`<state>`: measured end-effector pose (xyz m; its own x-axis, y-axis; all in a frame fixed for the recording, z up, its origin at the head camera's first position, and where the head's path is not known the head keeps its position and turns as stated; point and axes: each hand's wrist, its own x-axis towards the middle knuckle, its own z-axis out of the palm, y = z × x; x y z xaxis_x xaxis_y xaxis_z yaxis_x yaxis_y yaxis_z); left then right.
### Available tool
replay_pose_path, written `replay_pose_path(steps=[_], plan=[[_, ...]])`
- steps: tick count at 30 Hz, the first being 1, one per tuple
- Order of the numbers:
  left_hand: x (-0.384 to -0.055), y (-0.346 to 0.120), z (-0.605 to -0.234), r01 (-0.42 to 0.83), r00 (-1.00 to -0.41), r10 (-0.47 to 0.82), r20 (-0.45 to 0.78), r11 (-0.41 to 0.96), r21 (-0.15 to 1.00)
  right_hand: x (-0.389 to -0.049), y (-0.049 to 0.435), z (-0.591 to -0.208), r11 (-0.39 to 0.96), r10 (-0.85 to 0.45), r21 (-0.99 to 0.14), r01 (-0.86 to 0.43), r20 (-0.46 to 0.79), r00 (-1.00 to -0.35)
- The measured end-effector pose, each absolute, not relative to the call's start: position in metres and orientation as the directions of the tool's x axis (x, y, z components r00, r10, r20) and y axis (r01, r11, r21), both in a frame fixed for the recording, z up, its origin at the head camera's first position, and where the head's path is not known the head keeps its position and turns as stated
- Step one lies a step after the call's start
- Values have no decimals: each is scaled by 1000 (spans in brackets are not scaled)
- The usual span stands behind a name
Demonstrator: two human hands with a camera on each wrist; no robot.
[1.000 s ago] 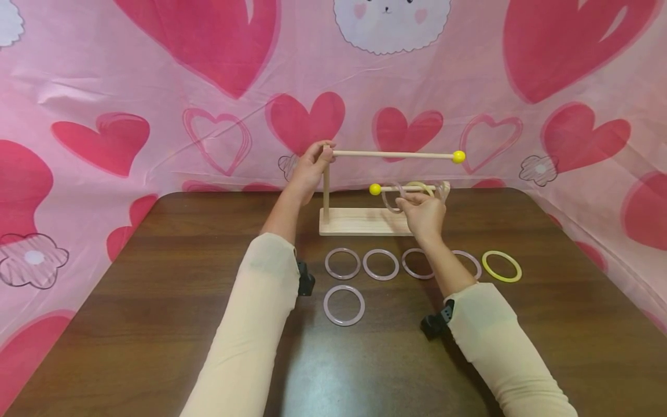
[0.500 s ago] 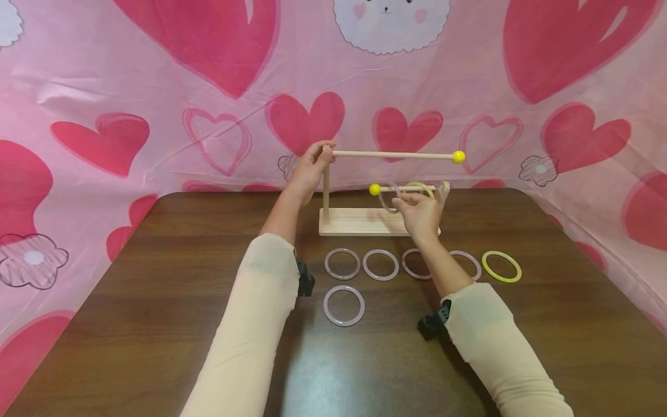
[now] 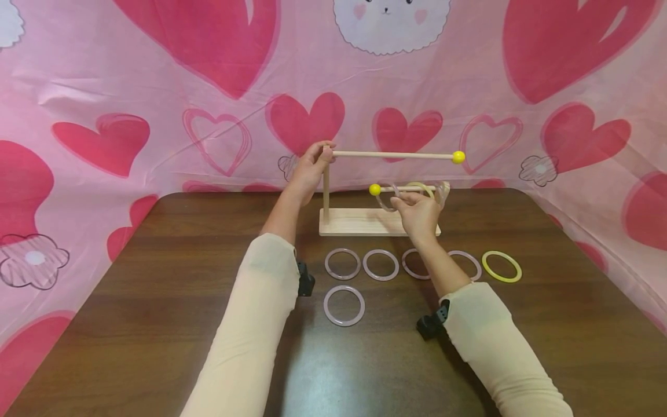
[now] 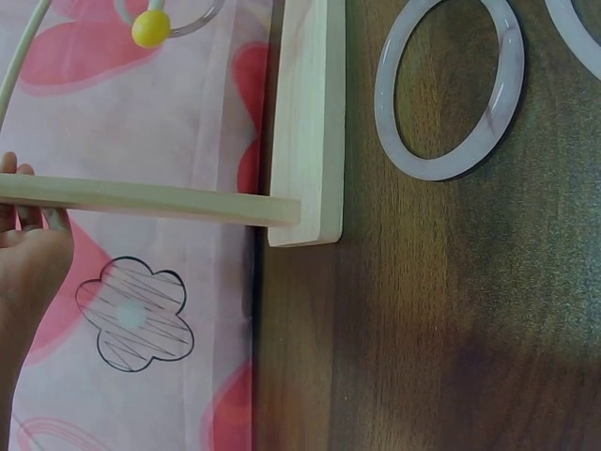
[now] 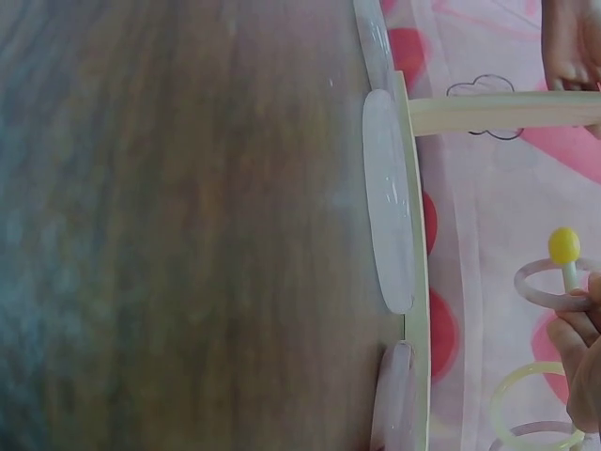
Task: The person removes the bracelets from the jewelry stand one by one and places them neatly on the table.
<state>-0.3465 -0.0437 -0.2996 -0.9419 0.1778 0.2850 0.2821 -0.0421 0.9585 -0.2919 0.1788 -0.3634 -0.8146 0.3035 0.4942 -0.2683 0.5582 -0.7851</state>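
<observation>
At the back of the table stands a wooden stand (image 3: 365,222) with two rods, each tipped by a yellow ball. My left hand (image 3: 311,172) grips the top of its left post (image 4: 169,199), thumb in front. My right hand (image 3: 421,217) pinches a pale purple ring (image 5: 552,301) between thumb and fingers. This ring encircles the lower rod close to its yellow ball (image 3: 374,189). Farther along that rod, behind my right hand, hang a yellow ring (image 5: 500,399) and another pale ring (image 3: 444,196). The upper rod (image 3: 393,154) carries no rings.
In front of the stand lies a row of several pale purple rings (image 3: 380,278), with a yellow ring (image 3: 502,254) at its right end. One more purple ring (image 3: 344,324) lies nearer on the brown table (image 3: 156,324). A pink heart-patterned cloth (image 3: 208,75) hangs behind.
My right hand has shifted slightly left, bringing the pinched purple ring closer to the lower rod's yellow ball. My left hand has stayed on the post.
</observation>
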Motion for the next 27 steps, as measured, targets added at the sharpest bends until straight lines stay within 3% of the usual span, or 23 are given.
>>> replay_pose_path(steps=[27], plan=[[-346,-44,-301,299,-938,174,298,-22,954,-292,174,-363,518,252,-800,-301,480,-841]])
